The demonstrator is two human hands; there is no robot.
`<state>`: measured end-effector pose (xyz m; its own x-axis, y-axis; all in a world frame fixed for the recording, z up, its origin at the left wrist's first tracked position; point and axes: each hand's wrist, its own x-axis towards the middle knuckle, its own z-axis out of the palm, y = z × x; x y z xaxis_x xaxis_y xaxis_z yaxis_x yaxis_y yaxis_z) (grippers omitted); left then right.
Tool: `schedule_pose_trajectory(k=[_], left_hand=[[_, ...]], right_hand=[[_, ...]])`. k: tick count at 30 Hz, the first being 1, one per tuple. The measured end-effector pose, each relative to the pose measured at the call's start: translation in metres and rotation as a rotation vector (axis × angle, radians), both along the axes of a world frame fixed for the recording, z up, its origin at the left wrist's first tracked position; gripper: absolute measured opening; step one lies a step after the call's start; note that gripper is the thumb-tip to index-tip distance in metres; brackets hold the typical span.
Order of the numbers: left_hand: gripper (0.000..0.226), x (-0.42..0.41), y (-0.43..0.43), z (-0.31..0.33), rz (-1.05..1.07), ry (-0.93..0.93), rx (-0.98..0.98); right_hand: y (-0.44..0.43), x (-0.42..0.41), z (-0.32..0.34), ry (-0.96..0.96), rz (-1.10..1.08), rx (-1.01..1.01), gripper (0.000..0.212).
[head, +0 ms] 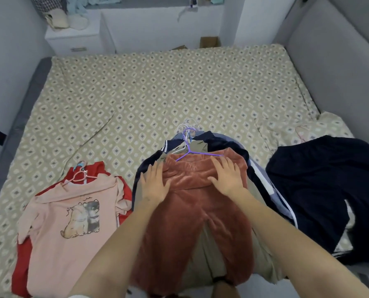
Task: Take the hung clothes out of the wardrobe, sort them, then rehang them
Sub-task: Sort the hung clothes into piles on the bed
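Observation:
Rust-brown velvet trousers (192, 222) on a purple hanger (190, 150) top a pile of hung clothes in the middle of the bed. My left hand (154, 184) lies flat on the trousers' left waist, fingers spread. My right hand (227, 176) presses flat on the right waist. Under the trousers lie a beige garment (203, 254) and a navy jacket with white stripes (263, 175). To the left, a pink shirt with a dog print (71, 222) on a pink hanger (80, 176) covers a red garment (22, 265).
A dark navy garment (321, 190) lies spread at the right. The patterned bed sheet (157, 89) stretches far ahead. Grey padded walls (330, 61) flank the bed. A white cabinet (76, 39) and a cardboard box (209, 41) stand behind it.

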<state>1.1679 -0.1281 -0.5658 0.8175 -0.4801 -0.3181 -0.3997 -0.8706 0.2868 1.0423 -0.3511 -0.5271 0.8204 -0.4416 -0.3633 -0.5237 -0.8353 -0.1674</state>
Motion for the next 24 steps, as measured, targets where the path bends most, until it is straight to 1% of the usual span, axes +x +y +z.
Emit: schedule_pose_trajectory(k=[3, 5, 9, 13, 14, 19, 21, 22, 24], left_hand=[[0.078, 0.01, -0.023, -0.023, 0.044, 0.03, 0.026], [0.079, 0.016, -0.035, -0.041, 0.073, 0.022, -0.002], [0.077, 0.023, -0.05, -0.072, 0.122, 0.039, -0.041], [0.073, 0.027, -0.056, -0.094, 0.267, 0.17, -0.056], [0.072, 0.029, -0.055, -0.101, 0.284, 0.171, -0.048], [0.056, 0.027, -0.056, -0.122, 0.304, 0.047, -0.078], [0.043, 0.023, -0.06, -0.124, 0.31, -0.021, -0.087], [0.036, 0.019, -0.058, -0.124, 0.311, -0.032, -0.082], [0.03, 0.011, -0.054, -0.122, 0.317, -0.02, -0.115]], right_hand=[[-0.027, 0.011, -0.025, 0.006, -0.007, 0.039, 0.073], [-0.043, 0.017, -0.044, -0.007, -0.007, 0.078, 0.074], [-0.072, 0.025, -0.079, -0.041, 0.073, 0.109, 0.075], [-0.096, 0.034, -0.107, -0.065, 0.18, 0.095, 0.074], [-0.1, 0.036, -0.113, -0.068, 0.192, 0.092, 0.074], [-0.11, 0.042, -0.137, -0.083, 0.231, 0.028, 0.072], [-0.11, 0.042, -0.145, -0.118, 0.231, -0.009, 0.065], [-0.107, 0.039, -0.149, -0.123, 0.234, -0.023, 0.061], [-0.108, 0.033, -0.153, -0.139, 0.212, -0.021, 0.054]])
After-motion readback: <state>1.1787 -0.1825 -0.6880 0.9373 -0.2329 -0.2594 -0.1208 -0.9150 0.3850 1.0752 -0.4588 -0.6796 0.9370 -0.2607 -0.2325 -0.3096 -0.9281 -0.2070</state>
